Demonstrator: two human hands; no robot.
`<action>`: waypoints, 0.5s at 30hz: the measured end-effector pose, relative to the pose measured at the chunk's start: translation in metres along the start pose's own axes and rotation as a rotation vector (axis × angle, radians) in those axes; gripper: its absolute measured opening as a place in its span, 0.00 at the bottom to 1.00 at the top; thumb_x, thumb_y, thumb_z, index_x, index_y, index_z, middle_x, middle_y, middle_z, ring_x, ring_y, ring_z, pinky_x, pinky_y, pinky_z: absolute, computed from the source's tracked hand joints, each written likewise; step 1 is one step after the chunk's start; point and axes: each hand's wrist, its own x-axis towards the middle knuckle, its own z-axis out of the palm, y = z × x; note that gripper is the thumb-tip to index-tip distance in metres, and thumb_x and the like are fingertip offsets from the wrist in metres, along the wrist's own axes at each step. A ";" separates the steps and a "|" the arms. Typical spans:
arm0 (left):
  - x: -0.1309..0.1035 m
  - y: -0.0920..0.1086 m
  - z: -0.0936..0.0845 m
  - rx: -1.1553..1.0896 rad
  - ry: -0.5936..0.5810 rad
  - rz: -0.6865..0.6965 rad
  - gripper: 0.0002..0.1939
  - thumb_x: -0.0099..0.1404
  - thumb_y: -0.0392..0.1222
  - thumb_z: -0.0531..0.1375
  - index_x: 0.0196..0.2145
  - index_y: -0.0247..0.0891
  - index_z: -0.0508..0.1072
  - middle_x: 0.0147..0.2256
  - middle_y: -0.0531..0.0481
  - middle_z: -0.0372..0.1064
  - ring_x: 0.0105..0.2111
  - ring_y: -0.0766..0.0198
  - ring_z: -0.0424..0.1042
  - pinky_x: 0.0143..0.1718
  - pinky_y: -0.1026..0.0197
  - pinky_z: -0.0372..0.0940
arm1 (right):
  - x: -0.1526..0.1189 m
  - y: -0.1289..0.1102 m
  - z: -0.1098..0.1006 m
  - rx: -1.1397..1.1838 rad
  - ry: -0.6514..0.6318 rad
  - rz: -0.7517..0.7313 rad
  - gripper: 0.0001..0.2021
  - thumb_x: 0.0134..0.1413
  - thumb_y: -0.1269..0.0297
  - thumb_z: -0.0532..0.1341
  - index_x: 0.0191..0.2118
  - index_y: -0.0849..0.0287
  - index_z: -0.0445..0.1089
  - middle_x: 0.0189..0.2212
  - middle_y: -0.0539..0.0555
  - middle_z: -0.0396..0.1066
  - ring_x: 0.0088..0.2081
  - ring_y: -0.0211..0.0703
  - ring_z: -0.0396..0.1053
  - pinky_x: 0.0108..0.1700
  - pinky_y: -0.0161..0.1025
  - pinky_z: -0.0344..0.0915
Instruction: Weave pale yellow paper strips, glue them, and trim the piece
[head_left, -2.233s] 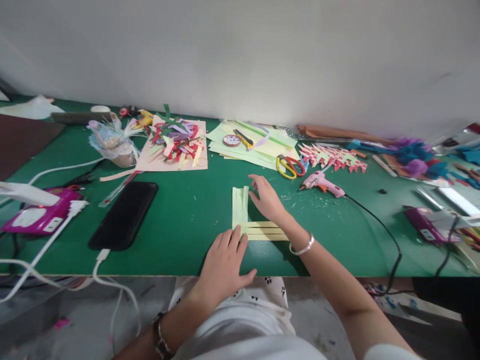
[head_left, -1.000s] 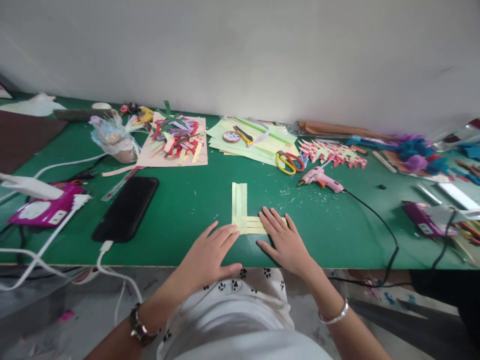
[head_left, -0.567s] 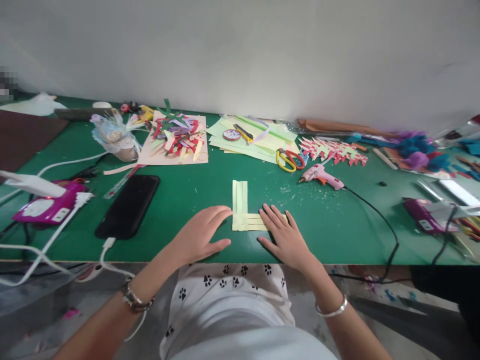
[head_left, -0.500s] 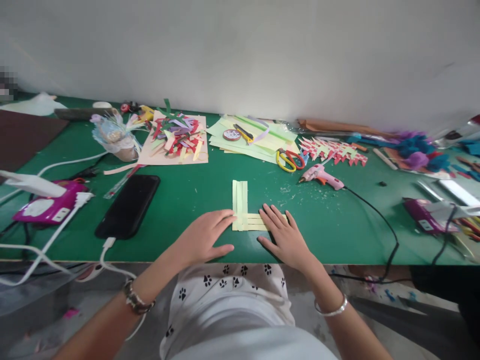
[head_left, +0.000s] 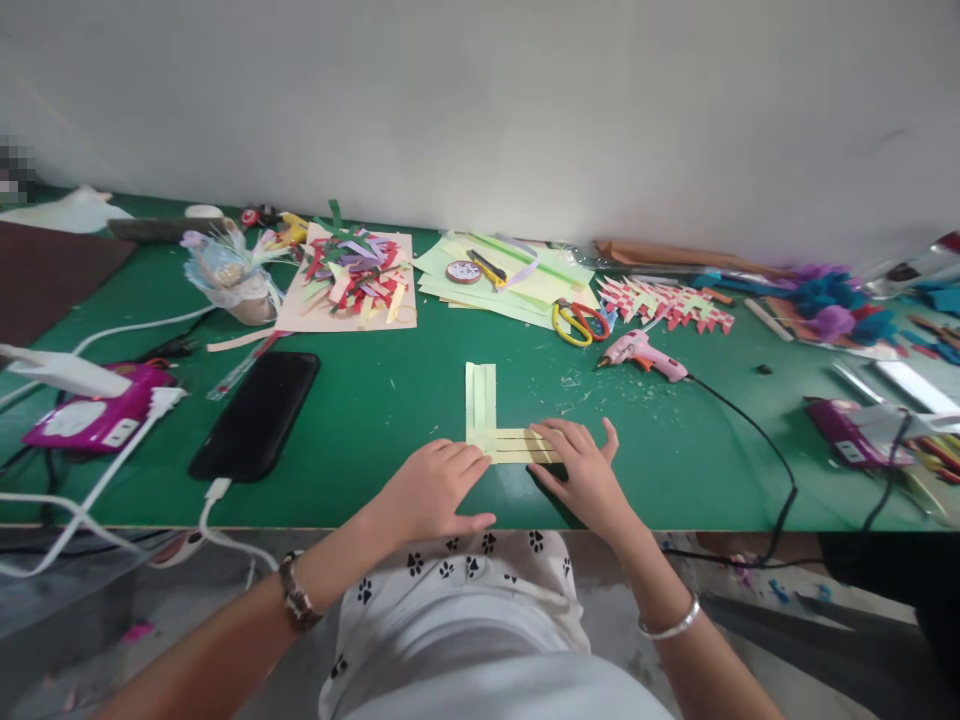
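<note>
Pale green paper strips [head_left: 481,397] stand side by side, pointing away from me on the table. Yellowish paper strips [head_left: 514,447] run to the right from their near end, so together they form an L shape. My left hand [head_left: 435,490] rests with its fingertips on the near left corner where the strips meet, thumb stretched out below. My right hand [head_left: 581,470] lies over the right end of the yellowish strips, fingers spread, and hides that end. Neither hand grips anything.
A black phone [head_left: 255,415] with a cable lies left. A pink glue gun [head_left: 643,354], scissors [head_left: 577,322] and paper sheets [head_left: 450,265] lie beyond. Cut strips [head_left: 364,270] are heaped on a sheet. Power strips [head_left: 105,410] sit left and right.
My left hand has slid right and nearer, onto the corner of the strips. My right hand has shifted slightly right, and its little finger has lifted outward.
</note>
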 end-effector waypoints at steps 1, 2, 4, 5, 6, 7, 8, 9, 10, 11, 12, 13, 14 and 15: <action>0.000 0.001 0.001 -0.017 0.008 -0.021 0.27 0.61 0.56 0.52 0.49 0.31 0.66 0.42 0.41 0.70 0.40 0.54 0.69 0.41 0.54 0.62 | 0.002 0.000 -0.001 0.008 0.006 -0.012 0.13 0.57 0.59 0.54 0.48 0.52 0.66 0.46 0.54 0.69 0.47 0.45 0.65 0.58 0.57 0.29; -0.001 0.002 0.002 -0.034 0.019 -0.045 0.27 0.61 0.55 0.52 0.50 0.32 0.64 0.42 0.42 0.70 0.40 0.55 0.70 0.40 0.55 0.63 | 0.004 0.001 -0.002 0.015 0.011 -0.026 0.12 0.57 0.60 0.55 0.46 0.51 0.67 0.45 0.53 0.69 0.46 0.45 0.65 0.57 0.56 0.29; -0.003 0.004 0.005 -0.067 0.048 -0.104 0.26 0.61 0.53 0.52 0.52 0.34 0.61 0.42 0.43 0.70 0.40 0.55 0.70 0.39 0.55 0.63 | 0.007 0.001 -0.003 0.018 0.025 -0.049 0.09 0.56 0.60 0.56 0.42 0.50 0.69 0.44 0.52 0.70 0.46 0.45 0.65 0.57 0.56 0.30; -0.005 0.005 0.007 -0.088 0.066 -0.139 0.26 0.61 0.52 0.53 0.52 0.35 0.60 0.43 0.43 0.70 0.40 0.55 0.70 0.39 0.55 0.63 | 0.009 0.001 -0.004 0.015 0.029 -0.061 0.08 0.56 0.60 0.57 0.40 0.49 0.70 0.44 0.51 0.69 0.46 0.45 0.65 0.57 0.56 0.30; -0.007 0.005 0.009 -0.115 0.086 -0.176 0.25 0.61 0.51 0.53 0.53 0.35 0.59 0.43 0.43 0.70 0.40 0.55 0.70 0.39 0.54 0.63 | 0.010 0.000 -0.005 0.011 0.032 -0.074 0.07 0.56 0.61 0.57 0.39 0.49 0.70 0.44 0.51 0.69 0.46 0.45 0.64 0.57 0.56 0.30; -0.009 0.005 0.010 -0.149 0.105 -0.211 0.25 0.61 0.50 0.53 0.53 0.36 0.57 0.43 0.43 0.71 0.41 0.54 0.70 0.40 0.54 0.64 | 0.011 0.000 -0.005 0.009 0.033 -0.086 0.06 0.56 0.61 0.57 0.37 0.49 0.71 0.44 0.51 0.69 0.46 0.45 0.64 0.57 0.56 0.30; -0.011 0.005 0.011 -0.187 0.120 -0.239 0.26 0.61 0.50 0.53 0.54 0.36 0.56 0.43 0.44 0.71 0.42 0.54 0.70 0.41 0.53 0.64 | 0.011 0.000 -0.005 0.009 0.031 -0.096 0.06 0.56 0.61 0.57 0.36 0.49 0.71 0.44 0.51 0.69 0.46 0.45 0.64 0.57 0.56 0.30; -0.012 0.005 0.011 -0.228 0.131 -0.260 0.26 0.62 0.49 0.52 0.55 0.37 0.54 0.44 0.45 0.71 0.43 0.54 0.70 0.42 0.52 0.64 | 0.011 0.000 -0.006 0.011 0.027 -0.104 0.06 0.56 0.61 0.57 0.36 0.49 0.71 0.44 0.50 0.69 0.46 0.45 0.64 0.57 0.56 0.30; -0.013 0.005 0.011 -0.268 0.139 -0.278 0.26 0.62 0.48 0.52 0.55 0.38 0.53 0.44 0.45 0.71 0.44 0.54 0.69 0.43 0.52 0.63 | 0.011 0.000 -0.005 0.016 0.021 -0.109 0.06 0.56 0.60 0.57 0.35 0.49 0.72 0.44 0.50 0.69 0.46 0.45 0.64 0.57 0.56 0.30; -0.014 0.004 0.010 -0.307 0.143 -0.295 0.26 0.63 0.48 0.51 0.56 0.38 0.51 0.45 0.45 0.70 0.45 0.54 0.69 0.43 0.52 0.63 | 0.011 0.001 -0.005 0.022 0.014 -0.110 0.06 0.56 0.60 0.57 0.35 0.49 0.72 0.44 0.50 0.69 0.46 0.45 0.64 0.57 0.56 0.30; -0.014 0.003 0.009 -0.346 0.143 -0.312 0.25 0.64 0.47 0.50 0.56 0.39 0.50 0.46 0.45 0.70 0.46 0.55 0.68 0.44 0.51 0.63 | 0.010 0.001 -0.004 0.031 0.009 -0.107 0.06 0.56 0.60 0.57 0.36 0.49 0.72 0.44 0.50 0.69 0.45 0.45 0.65 0.57 0.56 0.31; -0.014 0.002 0.008 -0.384 0.145 -0.327 0.25 0.65 0.47 0.50 0.56 0.39 0.49 0.46 0.45 0.69 0.46 0.56 0.68 0.44 0.52 0.64 | 0.010 0.001 -0.004 0.040 0.006 -0.104 0.06 0.56 0.60 0.57 0.36 0.49 0.72 0.43 0.50 0.69 0.45 0.44 0.65 0.57 0.56 0.31; -0.013 0.002 0.007 -0.419 0.151 -0.341 0.24 0.65 0.46 0.49 0.56 0.39 0.48 0.47 0.44 0.69 0.47 0.57 0.68 0.44 0.52 0.64 | 0.009 0.002 -0.003 0.051 0.007 -0.099 0.06 0.56 0.61 0.57 0.36 0.50 0.72 0.43 0.50 0.69 0.45 0.44 0.65 0.57 0.56 0.31; -0.013 0.001 0.006 -0.449 0.160 -0.352 0.24 0.66 0.46 0.48 0.56 0.38 0.48 0.47 0.44 0.69 0.47 0.58 0.68 0.44 0.53 0.64 | 0.009 0.002 -0.002 0.062 0.010 -0.093 0.06 0.56 0.61 0.57 0.36 0.50 0.72 0.43 0.50 0.69 0.45 0.44 0.65 0.57 0.56 0.31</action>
